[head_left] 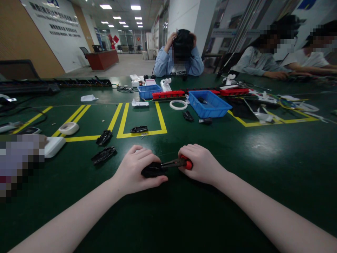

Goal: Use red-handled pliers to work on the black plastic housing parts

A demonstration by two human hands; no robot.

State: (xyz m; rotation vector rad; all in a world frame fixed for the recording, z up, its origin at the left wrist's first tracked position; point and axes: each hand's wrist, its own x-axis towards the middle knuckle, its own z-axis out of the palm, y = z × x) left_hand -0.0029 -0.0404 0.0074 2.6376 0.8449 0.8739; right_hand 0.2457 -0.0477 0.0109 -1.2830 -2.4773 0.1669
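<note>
My left hand (140, 168) is closed around a dark plastic part (154, 170), holding it just above the green table. Its shape is partly covered by my fingers. In my right hand (198, 162) is a pair of pliers (173, 163) with red handles, mostly hidden in the grip. The long metal jaws point left and meet the upper right end of the dark part. Whether they pinch it I cannot tell. Left of my left hand lie two similar black plastic shells (104, 155), one behind the other. Another black shell (139, 129) rests on the yellow tape ahead.
A larger blue bin (210, 107) and a smaller blue bin (149, 92) stand ahead, near a red strip (168, 95). Tape rolls (68, 128), a white box (54, 147) and cables lie around. A person (179, 56) sits opposite; two more people are at the right.
</note>
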